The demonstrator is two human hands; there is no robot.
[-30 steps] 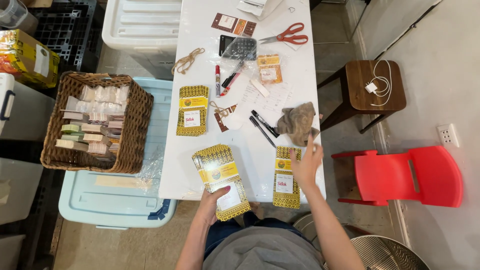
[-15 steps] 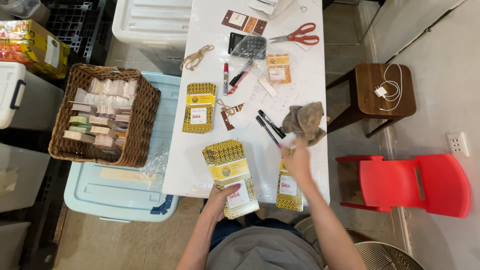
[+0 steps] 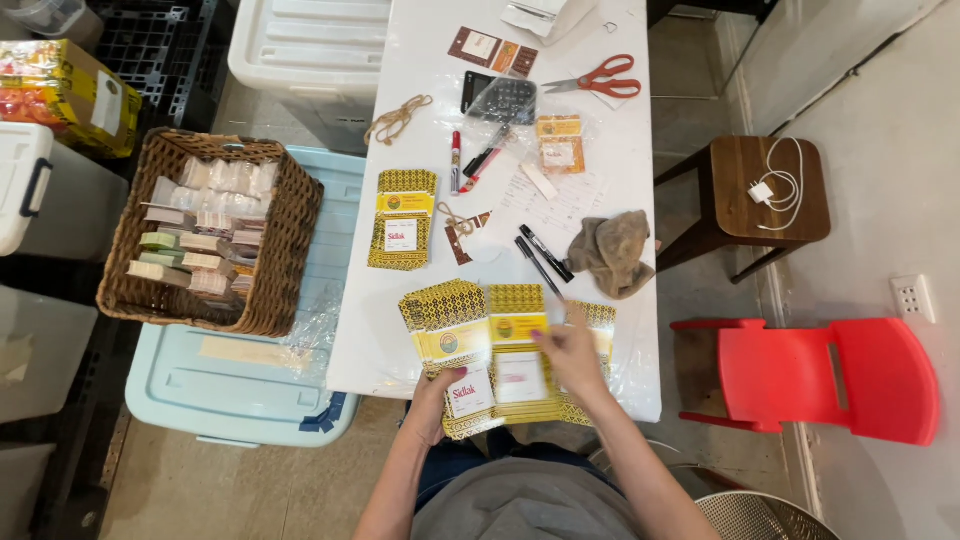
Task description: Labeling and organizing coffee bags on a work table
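Note:
My left hand (image 3: 437, 397) grips a thick stack of yellow patterned flat cartons (image 3: 448, 340) at the near edge of the white table (image 3: 425, 90). My right hand (image 3: 571, 355) holds one yellow carton (image 3: 518, 355) and has it beside that stack, over a second pile of yellow cartons (image 3: 600, 325) lying on the table. A third pile of yellow cartons (image 3: 401, 218) rests further up the table, left of centre.
On the table lie red scissors (image 3: 600, 76), a brown cloth (image 3: 614, 252), black pens (image 3: 540, 258), a red marker (image 3: 456, 160) and twine (image 3: 396, 119). A wicker basket (image 3: 283, 240) of wrapped bars stands on a light blue bin at left. A wooden stool (image 3: 762, 190) and red chair (image 3: 845, 375) stand at right.
My right hand left the spot near the brown cloth, picked one yellow carton off the right pile and carried it left toward the stack in my left hand.

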